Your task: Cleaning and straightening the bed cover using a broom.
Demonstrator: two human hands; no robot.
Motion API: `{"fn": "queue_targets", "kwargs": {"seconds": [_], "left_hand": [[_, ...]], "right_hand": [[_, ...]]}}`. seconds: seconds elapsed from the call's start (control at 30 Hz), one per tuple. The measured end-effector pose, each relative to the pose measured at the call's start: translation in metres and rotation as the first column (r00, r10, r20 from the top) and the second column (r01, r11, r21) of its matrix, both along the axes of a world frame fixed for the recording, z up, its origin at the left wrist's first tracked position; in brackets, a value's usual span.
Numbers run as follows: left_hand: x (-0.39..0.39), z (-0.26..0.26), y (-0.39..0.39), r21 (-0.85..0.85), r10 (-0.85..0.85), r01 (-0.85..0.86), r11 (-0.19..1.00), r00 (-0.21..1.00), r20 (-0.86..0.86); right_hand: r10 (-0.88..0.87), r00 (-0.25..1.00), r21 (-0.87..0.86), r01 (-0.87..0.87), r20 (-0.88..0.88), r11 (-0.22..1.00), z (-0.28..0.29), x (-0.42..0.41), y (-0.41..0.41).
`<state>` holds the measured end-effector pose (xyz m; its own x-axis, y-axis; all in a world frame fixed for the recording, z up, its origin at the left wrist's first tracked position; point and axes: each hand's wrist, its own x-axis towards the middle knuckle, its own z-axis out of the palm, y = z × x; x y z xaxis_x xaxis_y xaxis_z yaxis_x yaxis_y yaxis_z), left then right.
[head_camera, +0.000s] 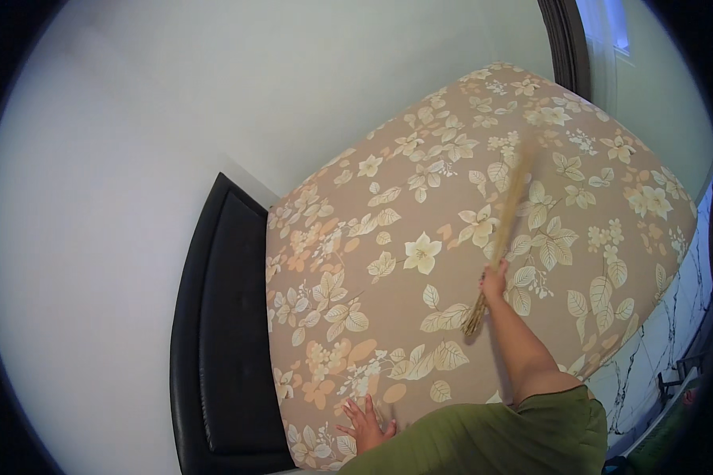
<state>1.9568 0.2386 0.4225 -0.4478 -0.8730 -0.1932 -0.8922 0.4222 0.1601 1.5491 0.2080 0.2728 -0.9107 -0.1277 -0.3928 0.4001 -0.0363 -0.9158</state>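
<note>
My right hand (494, 281) grips a broom (509, 222) made of a bundle of thin straw-coloured sticks. Its thick cut ends stick out below my fist, while the long sweeping end points away from me over the bed and looks blurred. Under it lies a mattress in a brown fitted sheet (413, 303) printed with cream flowers and leaves. My left hand (365, 426) rests palm down on the sheet near the bed's close edge, fingers spread and holding nothing.
A black padded headboard (237, 332) stands at the bed's left end. Beyond the bed rises a pale wall (309, 77). Dark curtains (564, 53) hang by a window at the far right. White marble-patterned floor tiles (641, 368) show on the right.
</note>
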Motion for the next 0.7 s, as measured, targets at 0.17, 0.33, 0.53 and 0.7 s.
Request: {"fn": "queue_targets", "kwargs": {"seconds": [0.17, 0.33, 0.53, 0.7], "left_hand": [[-0.025, 0.008, -0.011, -0.002, -0.07, 0.07, 0.998, 0.997, -0.015], [-0.028, 0.015, -0.01, -0.024, -0.113, 0.112, 0.993, 0.993, -0.023], [0.002, -0.008, -0.012, 0.03, 0.002, -0.004, 1.0, 0.996, 0.088], [0.008, -0.02, -0.013, -0.017, -0.049, 0.051, 0.999, 0.995, 0.087]], "right_hand": [[0.726, 0.668, 0.119, -0.717, -0.165, 0.687, 0.001, 0.058, -0.024], [0.986, 0.102, 0.459, -0.876, -0.128, 0.15, -0.014, 0.047, -0.005], [0.375, 0.922, 0.166, -0.387, 0.102, 0.907, -0.082, -0.066, 0.016], [-0.055, 0.982, 0.26, 0.101, -0.18, 0.96, -0.063, -0.062, 0.01]]}}
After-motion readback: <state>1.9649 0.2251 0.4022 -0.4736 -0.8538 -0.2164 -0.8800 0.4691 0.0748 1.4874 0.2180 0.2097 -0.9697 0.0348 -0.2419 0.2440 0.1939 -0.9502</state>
